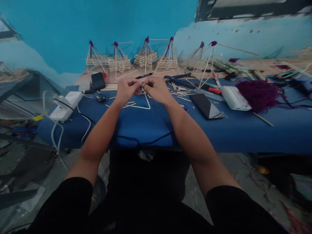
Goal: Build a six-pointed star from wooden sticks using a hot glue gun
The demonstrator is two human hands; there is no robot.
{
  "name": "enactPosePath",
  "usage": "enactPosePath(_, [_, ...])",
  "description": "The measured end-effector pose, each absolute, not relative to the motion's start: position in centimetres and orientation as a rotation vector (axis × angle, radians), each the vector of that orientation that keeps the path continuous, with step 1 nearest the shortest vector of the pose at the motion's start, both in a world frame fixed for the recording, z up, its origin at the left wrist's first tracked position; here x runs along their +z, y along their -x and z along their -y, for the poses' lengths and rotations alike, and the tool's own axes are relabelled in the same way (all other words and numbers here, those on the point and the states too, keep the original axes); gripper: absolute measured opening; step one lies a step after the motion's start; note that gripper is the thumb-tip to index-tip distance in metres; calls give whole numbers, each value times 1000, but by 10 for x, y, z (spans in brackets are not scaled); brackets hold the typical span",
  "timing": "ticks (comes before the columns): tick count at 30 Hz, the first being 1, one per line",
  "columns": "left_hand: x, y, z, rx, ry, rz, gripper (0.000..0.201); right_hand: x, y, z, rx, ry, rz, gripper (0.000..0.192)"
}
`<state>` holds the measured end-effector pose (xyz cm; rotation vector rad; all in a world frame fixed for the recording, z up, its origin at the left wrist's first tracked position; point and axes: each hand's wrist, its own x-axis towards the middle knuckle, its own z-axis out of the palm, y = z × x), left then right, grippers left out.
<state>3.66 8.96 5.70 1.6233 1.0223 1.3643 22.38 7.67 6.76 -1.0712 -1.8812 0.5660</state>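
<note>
My left hand (128, 89) and my right hand (156, 88) meet over the blue work surface, thumbs and fingertips pinched together. Between them is the top of a frame of thin wooden sticks (147, 99). One stick slants down from my fingers to a corner, where another runs left along the surface. The join itself is mostly covered by my fingertips, and a small dark bit shows there. Loose short sticks (181, 92) lie just right of my right hand. Longer sticks (110, 87) lie beside my left hand.
Several stick models with purple-bound tops (146, 58) stand along the wall. Rightward lie a phone (206, 105), a blue-handled tool (180, 81), a white box (235, 97) and purple yarn (259, 94). Leftward are a power strip (65, 105) with trailing cables and a dark phone (98, 81).
</note>
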Motion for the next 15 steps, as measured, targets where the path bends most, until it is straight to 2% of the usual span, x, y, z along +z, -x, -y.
enactPosePath(5, [59,-38,-88,1336,-1563,-1018,22,69,-223,-77,559,1098,1884,17])
enactPosePath(15, [50,-33,-98,1387,-1683,-949,23,68,-224,-76,598,1044,1868,20])
